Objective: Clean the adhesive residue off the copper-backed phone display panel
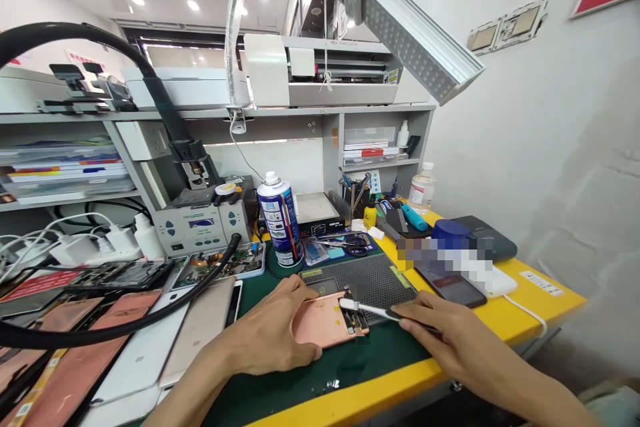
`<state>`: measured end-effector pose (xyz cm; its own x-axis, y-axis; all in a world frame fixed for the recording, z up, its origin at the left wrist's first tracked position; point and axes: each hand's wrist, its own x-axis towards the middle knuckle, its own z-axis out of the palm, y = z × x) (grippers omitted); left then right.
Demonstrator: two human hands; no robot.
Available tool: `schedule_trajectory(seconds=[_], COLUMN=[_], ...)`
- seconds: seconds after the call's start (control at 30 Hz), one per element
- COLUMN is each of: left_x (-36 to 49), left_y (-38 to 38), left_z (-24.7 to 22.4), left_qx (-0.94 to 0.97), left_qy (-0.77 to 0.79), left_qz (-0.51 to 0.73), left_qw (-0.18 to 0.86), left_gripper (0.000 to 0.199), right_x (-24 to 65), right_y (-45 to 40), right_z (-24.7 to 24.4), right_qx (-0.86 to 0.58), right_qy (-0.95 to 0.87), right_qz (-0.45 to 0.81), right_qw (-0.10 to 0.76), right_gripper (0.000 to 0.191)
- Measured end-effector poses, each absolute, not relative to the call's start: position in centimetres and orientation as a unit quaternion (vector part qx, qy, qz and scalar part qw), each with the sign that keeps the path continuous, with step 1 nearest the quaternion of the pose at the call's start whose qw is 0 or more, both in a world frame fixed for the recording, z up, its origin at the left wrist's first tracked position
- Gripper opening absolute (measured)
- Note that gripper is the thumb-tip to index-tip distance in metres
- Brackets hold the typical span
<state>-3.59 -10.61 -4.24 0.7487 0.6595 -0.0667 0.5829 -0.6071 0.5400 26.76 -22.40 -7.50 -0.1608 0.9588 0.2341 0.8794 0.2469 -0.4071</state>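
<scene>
Pinkish panel (pixel 320 321) between hands (pixel 274 328) (smooth, flat).

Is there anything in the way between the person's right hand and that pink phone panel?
Only the white brush that the right hand holds, its head over the panel's dark end. Nothing else visible stands between them; the left hand grips the pink phone panel from the opposite end.

The lamp (pixel 420 30) shows brushed-looking silver metal, its neck (pixel 231 27) wrapped in crinkled, shiny film. Down on the bench, the can (pixel 280 220) gleams, glossy blue under a white plastic cap. The phone shell (pixel 320 321) reads smooth, matt pink, perhaps metal, though the angle makes that uncertain. The mat (pixel 280 390) looks smooth, dark green, faintly shiny.
</scene>
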Motion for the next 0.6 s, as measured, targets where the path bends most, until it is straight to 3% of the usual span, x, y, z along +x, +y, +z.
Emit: schedule_trajectory(seconds=[0.17, 0.43, 0.5, 0.6], left_x=[-3.6, -5.9, -6.9, -7.8], left_y=[-10.6, -10.4, -10.7, -11.3], left_z=[-4.2, -3.6, -3.2, -2.4], left_qx=[0.900, 0.868, 0.829, 0.667], left_qy=[0.349, 0.426, 0.411, 0.279], left_qz=[0.080, 0.073, 0.168, 0.322], left_qw=[0.247, 0.243, 0.341, 0.611], left_gripper=[0.068, 0.095, 0.085, 0.061], right_x=[27.4, 27.3, 27.5, 27.8], right_y=[-23.1, -22.2, -22.2, -22.1], right_z=[-6.9, -7.6, -8.0, -8.6], right_qx=[-0.610, -0.636, -0.634, -0.628], right_qy=[-0.753, -0.735, -0.735, -0.739], right_qz=[0.145, 0.106, 0.097, 0.083], right_qw=[0.200, 0.211, 0.220, 0.228], right_gripper=[0.032, 0.036, 0.036, 0.036])
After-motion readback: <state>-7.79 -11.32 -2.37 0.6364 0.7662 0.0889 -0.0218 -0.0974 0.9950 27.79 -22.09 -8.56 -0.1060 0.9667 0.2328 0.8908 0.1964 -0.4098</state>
